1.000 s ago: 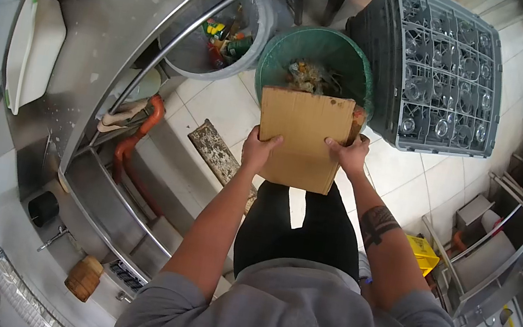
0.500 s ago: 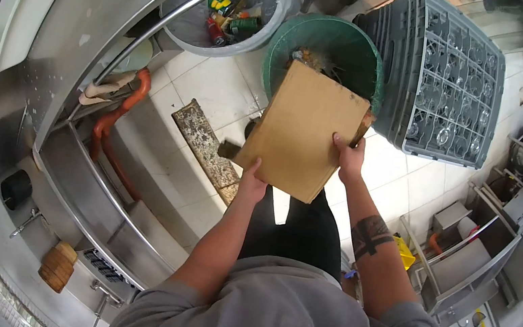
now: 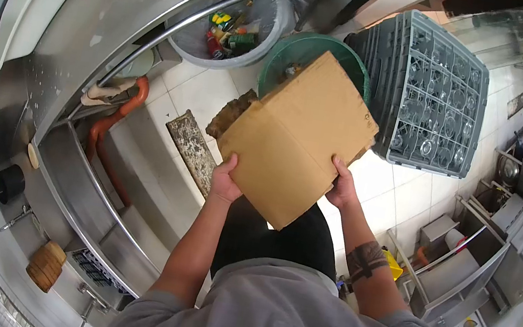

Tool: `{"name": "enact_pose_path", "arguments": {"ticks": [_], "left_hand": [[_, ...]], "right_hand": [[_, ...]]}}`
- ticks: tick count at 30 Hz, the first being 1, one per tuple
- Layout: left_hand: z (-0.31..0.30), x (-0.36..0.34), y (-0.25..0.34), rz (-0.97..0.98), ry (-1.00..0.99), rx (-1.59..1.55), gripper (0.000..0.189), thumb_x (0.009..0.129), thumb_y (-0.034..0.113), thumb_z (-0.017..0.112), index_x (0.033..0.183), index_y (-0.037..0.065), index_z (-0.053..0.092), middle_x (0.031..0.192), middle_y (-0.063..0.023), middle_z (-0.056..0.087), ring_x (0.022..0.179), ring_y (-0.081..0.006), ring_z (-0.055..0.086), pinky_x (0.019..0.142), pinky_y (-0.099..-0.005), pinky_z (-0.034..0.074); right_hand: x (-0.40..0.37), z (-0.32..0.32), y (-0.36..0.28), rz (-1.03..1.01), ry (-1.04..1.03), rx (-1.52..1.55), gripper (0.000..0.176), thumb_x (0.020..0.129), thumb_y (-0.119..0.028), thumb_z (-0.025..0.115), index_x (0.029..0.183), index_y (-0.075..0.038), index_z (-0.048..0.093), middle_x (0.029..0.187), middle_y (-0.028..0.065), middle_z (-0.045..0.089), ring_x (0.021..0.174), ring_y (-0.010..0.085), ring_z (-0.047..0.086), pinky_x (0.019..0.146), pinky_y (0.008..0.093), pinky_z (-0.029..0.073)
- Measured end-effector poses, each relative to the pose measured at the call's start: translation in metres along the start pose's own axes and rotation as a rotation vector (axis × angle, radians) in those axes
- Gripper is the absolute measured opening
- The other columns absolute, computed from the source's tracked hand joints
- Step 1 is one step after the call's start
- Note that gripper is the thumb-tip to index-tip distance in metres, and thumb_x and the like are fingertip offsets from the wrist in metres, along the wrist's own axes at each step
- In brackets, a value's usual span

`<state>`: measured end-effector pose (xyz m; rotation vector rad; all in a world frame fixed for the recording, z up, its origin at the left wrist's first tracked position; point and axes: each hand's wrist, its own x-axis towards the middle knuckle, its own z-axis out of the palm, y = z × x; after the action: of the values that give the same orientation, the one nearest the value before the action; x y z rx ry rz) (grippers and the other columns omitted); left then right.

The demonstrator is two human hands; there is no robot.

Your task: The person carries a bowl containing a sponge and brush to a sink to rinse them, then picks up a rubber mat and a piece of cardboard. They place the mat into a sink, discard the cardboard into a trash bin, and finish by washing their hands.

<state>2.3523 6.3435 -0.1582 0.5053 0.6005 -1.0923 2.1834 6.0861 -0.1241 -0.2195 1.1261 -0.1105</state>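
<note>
A flattened piece of brown cardboard (image 3: 298,145) is held up in front of my body, with torn, dirty flaps sticking out on its left side and at its right corner. My left hand (image 3: 226,178) grips its lower left edge, thumb on top. On the right edge, my right hand (image 3: 342,184) is closed the same way, its fingers hidden underneath. Behind the cardboard's far corner stands a green bin (image 3: 276,70), partly covered by it, with some waste showing inside.
A lined grey bin (image 3: 184,48) holding cans and wrappers stands left of the green one. Stacked grey racks of glasses (image 3: 439,102) are at the right. A steel counter with a rail (image 3: 157,44) runs along the left; a worn, speckled strip (image 3: 190,147) lies on the tiled floor.
The cardboard has turned and come nearer to me, looking wider, with more of the dirty left flap showing. My left hand has moved left along with it; both hands keep hold.
</note>
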Motion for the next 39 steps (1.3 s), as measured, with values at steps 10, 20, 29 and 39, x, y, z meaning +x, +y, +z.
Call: {"name": "enact_pose_path", "arguments": {"ticks": [10, 20, 29, 39], "left_hand": [[0.084, 0.158, -0.027, -0.093, -0.040, 0.301, 0.057, 0.100, 0.044, 0.058, 0.139, 0.002, 0.050, 0.127, -0.0131, 0.064, 0.115, -0.0248, 0.062, 0.097, -0.0402, 0.050], [-0.084, 0.017, -0.006, -0.001, 0.373, 1.812, 0.031, 0.096, 0.029, 0.064, 0.110, 0.001, 0.066, 0.104, -0.0154, 0.072, 0.101, -0.0274, 0.068, 0.089, -0.0373, 0.052], [-0.206, -0.167, 0.017, -0.404, 0.890, 1.542, 0.034, 0.092, 0.030, 0.067, 0.107, 0.000, 0.068, 0.094, -0.0130, 0.073, 0.082, -0.0208, 0.070, 0.076, -0.0337, 0.054], [-0.109, -0.093, -0.011, -0.070, 0.590, 1.482, 0.026, 0.100, 0.026, 0.060, 0.109, 0.002, 0.066, 0.088, -0.0021, 0.068, 0.079, -0.0137, 0.061, 0.076, -0.0294, 0.050]], "right_hand": [[-0.033, 0.021, -0.087, -0.596, -0.021, -0.671, 0.023, 0.081, 0.004, 0.067, 0.103, 0.003, 0.067, 0.100, 0.0116, 0.070, 0.093, 0.0234, 0.067, 0.084, 0.0349, 0.053], [0.198, 0.021, -0.031, -1.028, 0.513, -1.140, 0.029, 0.085, -0.017, 0.066, 0.108, 0.002, 0.067, 0.100, 0.0263, 0.070, 0.100, 0.0450, 0.065, 0.084, 0.0463, 0.052], [0.207, -0.033, 0.009, -0.582, 0.417, -0.652, 0.078, 0.076, -0.008, 0.079, 0.145, -0.008, 0.041, 0.142, 0.0215, 0.050, 0.126, 0.0419, 0.050, 0.103, 0.0488, 0.042], [0.240, 0.022, -0.061, -1.129, 0.288, -2.287, 0.072, 0.094, -0.016, 0.055, 0.159, -0.013, 0.023, 0.162, 0.0096, 0.029, 0.151, 0.0295, 0.024, 0.121, 0.0480, 0.022]]}}
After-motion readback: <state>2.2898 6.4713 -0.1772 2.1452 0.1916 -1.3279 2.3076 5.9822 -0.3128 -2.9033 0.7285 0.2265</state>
